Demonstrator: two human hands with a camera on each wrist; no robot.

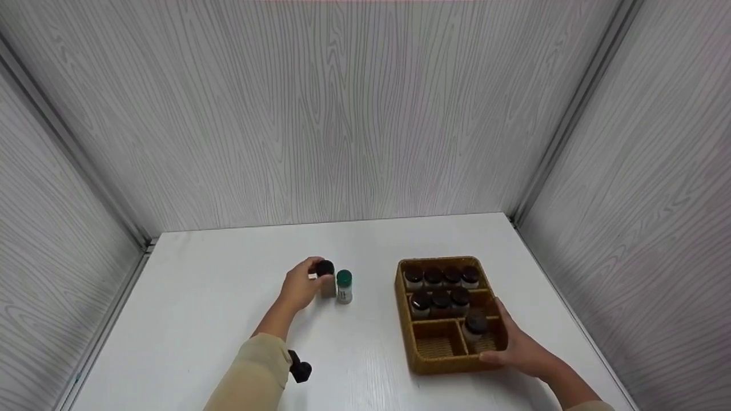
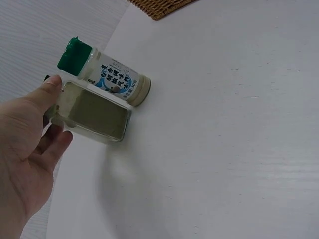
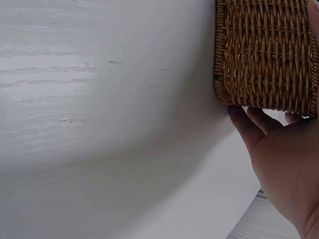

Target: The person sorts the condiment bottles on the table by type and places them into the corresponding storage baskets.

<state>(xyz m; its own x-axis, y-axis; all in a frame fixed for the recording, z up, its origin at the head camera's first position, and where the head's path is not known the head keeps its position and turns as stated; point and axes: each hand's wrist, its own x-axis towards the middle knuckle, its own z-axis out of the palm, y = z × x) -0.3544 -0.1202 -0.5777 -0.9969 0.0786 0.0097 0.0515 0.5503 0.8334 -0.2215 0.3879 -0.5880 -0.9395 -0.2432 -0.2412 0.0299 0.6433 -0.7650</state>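
In the head view my left hand [image 1: 301, 286] pinches the dark cap of a squarish clear spice jar [image 2: 97, 112] between thumb and fingers. Greenish-grey powder shows through its glass in the left wrist view. Right beside it stands a green-capped spice bottle [image 1: 344, 290] with a white and blue label. My right hand [image 1: 522, 349] holds the near right corner of a brown wicker basket [image 1: 406, 337], thumb at the front rim and fingers along the right side. Several dark-lidded jars [image 1: 433, 278] fill its back row. Three more [image 1: 440, 305] stand in the middle row, and one jar [image 1: 475, 326] is at the front right.
The basket's front left compartment [image 1: 437, 345] shows its bare woven floor. Everything stands on a white table [image 1: 200, 308]. Grey wood-grain panels [image 1: 320, 114] close in the back and both sides.
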